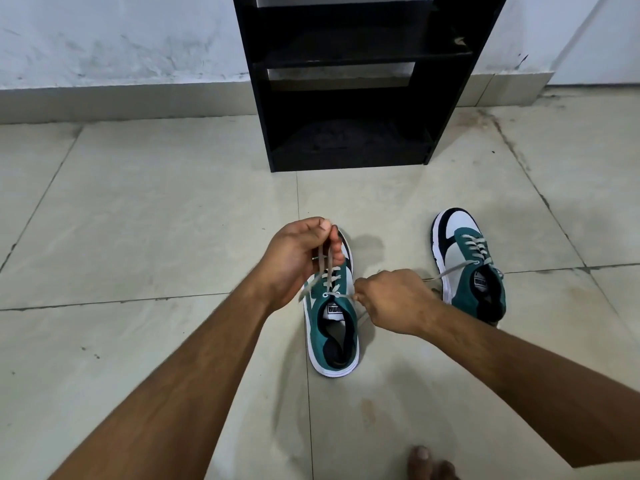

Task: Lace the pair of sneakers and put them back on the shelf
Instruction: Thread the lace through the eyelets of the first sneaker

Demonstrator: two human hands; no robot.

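Observation:
Two green, white and black sneakers stand on the tiled floor, toes pointing away from me. The near sneaker (pixel 332 337) lies between my hands, its toe hidden behind my left hand. My left hand (pixel 298 258) pinches a loop of its grey lace (pixel 325 268) above the eyelets. My right hand (pixel 394 299) grips the other lace end at the sneaker's right side, pulled taut from the top eyelet. The second sneaker (pixel 467 268) sits to the right, laced, with a loose lace end trailing left behind my right hand.
A black open shelf unit (pixel 349 98) stands against the white wall straight ahead, its lower compartments dark. My bare toes (pixel 429 462) show at the bottom edge. Pale floor tiles spread to the left and right.

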